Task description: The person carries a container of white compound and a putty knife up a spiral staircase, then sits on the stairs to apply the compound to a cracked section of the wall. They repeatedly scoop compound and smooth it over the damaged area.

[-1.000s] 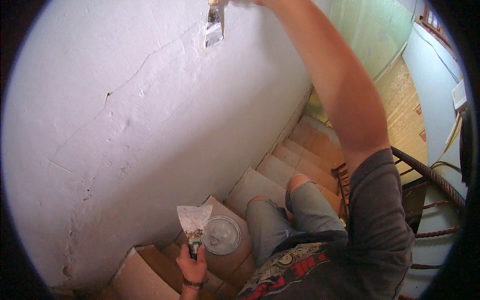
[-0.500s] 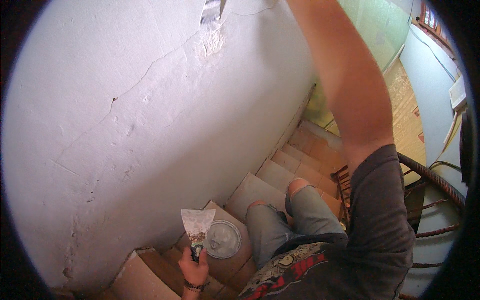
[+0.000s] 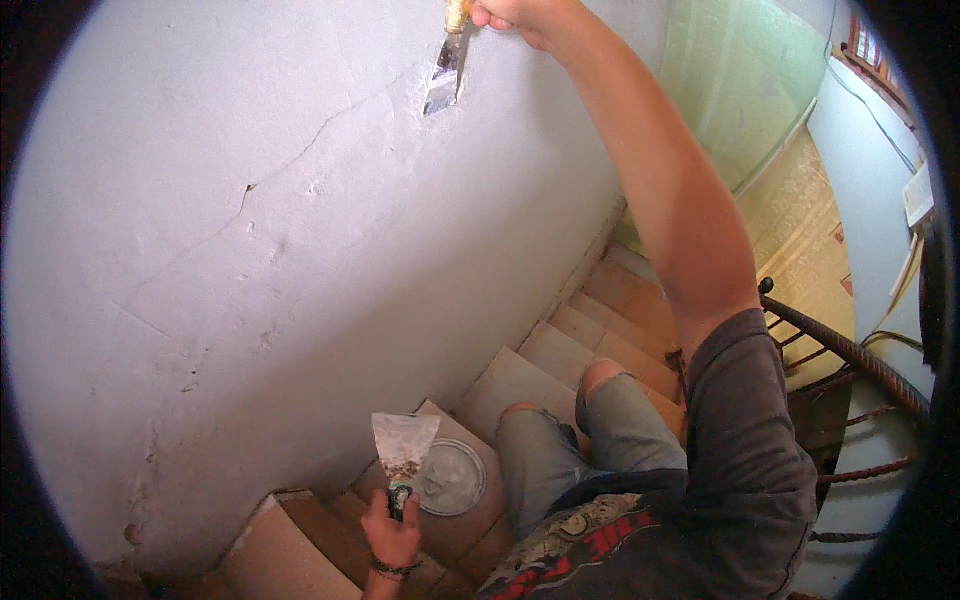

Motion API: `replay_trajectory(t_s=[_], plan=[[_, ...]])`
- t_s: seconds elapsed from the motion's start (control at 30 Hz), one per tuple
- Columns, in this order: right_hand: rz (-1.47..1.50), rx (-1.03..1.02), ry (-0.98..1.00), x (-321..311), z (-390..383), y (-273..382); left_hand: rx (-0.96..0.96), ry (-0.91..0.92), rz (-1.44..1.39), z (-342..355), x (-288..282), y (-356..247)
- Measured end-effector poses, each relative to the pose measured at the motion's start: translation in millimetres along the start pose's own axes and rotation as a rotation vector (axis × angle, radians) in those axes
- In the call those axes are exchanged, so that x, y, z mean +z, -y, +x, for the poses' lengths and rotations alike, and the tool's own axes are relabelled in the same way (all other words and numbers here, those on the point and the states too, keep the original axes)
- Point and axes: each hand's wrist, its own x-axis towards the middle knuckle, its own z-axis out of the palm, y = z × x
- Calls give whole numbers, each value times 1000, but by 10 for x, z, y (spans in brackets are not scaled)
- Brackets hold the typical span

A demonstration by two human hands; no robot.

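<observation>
High on the white wall (image 3: pixel 300 260), my right hand (image 3: pixel 520 18) grips the yellowish handle of a narrow putty knife (image 3: pixel 445 82). Its metal blade points down and lies against a rough patch on the wall, covering most of that patch. Low down, my left hand (image 3: pixel 391 535) is closed round the dark handle of a wider putty knife (image 3: pixel 404 445), blade up, its steel smeared with pale and brown residue. Just right of that blade, a round container (image 3: pixel 455 478) with grey-white paste stands on a stair step, partly hidden by the knife.
A thin crack (image 3: pixel 290 160) slants across the wall, with small pits below it. Tiled steps (image 3: pixel 560 350) descend ahead beside the wall. At the right runs a dark twisted metal railing (image 3: pixel 850 350). A greenish translucent sheet (image 3: pixel 735 90) hangs at the back.
My right hand has come down into view, and its putty knife has moved down from above the rough patch onto it. The left hand still holds its wider knife near the container.
</observation>
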Motion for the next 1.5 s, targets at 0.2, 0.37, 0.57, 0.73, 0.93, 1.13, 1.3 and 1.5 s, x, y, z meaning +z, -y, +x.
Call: replay_trajectory(t_s=[0.2,0.37,0.57,0.73,0.93,1.13,1.3,1.5], plan=[[-39,-31,-72,12,123,176,3,19,7,15,-16,-10],[109,-93,-121,-242,160,422,-14,36,25,13,-26,-21],[-153,62,-75,-238,-68,188,-27,41,7,21,-36,-33],[-129,41,-31,-50,-15,-91,-2,2,-54,19,-11,-13],[-100,-100,-65,-119,249,-11,4,7,-21,14,1,44],[62,-174,-159,-310,346,223,-30,13,-41,19,-4,14],[67,-68,-79,-371,71,184,-11,8,-4,17,0,-6],[32,-38,-88,-34,-35,-23,-8,27,-11,11,-7,41]])
